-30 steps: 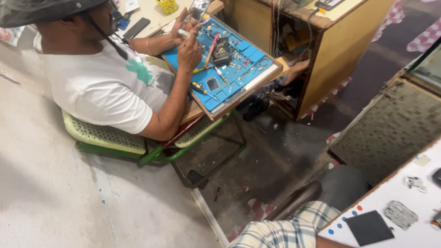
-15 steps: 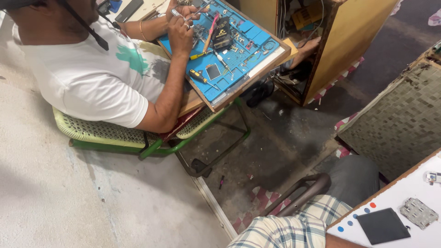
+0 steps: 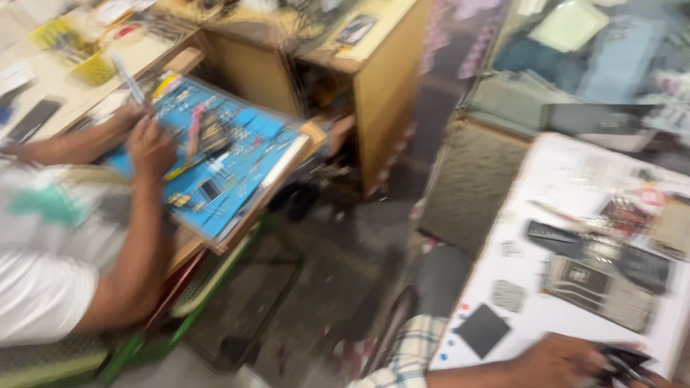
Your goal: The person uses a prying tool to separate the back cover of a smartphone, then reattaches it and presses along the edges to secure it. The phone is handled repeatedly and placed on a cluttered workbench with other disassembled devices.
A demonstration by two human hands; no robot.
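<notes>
My left hand point(image 3: 568, 357) lies at the bottom right, on the near edge of a white worktable point(image 3: 575, 187). Its fingers are closed on a small dark object point(image 3: 624, 359); blur hides what the object is. A plaid sleeve point(image 3: 406, 352) covers that arm's upper part. My right hand is out of frame. Just left of my hand a dark square pad point(image 3: 483, 329) rests on the table. Beyond it are dark phone-like parts point(image 3: 575, 244) and grey circuit boards point(image 3: 611, 291).
A co-worker in a white shirt point(image 3: 43, 287) sits at the left, both hands point(image 3: 147, 140) over a blue mat point(image 3: 237, 165) strewn with small tools and parts. A wooden cabinet point(image 3: 381, 93) stands behind. Between us are a dark stool point(image 3: 438, 276) and a dirty floor point(image 3: 338, 273).
The view has swung right and closer. The co-worker has slid to the left edge, more of the white table shows, and my left hand has come into view.
</notes>
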